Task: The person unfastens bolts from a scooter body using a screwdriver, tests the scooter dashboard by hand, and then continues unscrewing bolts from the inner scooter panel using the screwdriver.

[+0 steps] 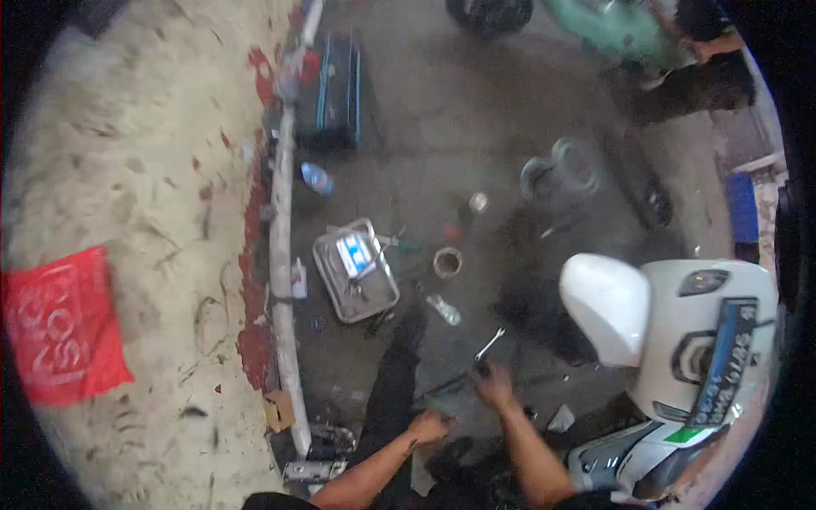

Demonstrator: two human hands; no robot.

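My right hand [493, 382] is low in the middle of the head view, fingers curled at a small dark object that I cannot make out. Just beyond it a silver wrench [490, 343] lies at an angle, and a long dark bar [446, 387] extends to its left. My left hand [432, 427] is lower and to the left, its fingers bent; what they hold, if anything, is unclear. Above are a metal tray [385, 299] with a blue-and-white packet [356, 255], a round can [448, 263] and a small clear packet [444, 309].
A white scooter body [670, 306] fills the right. A pipe [287, 357] runs along the left wall [144, 170], where a red cloth [64, 323] shows. A dark case [330, 89], blue bottle [316, 178], round metal parts [574, 170] and green machine part [608, 25] lie farther off.
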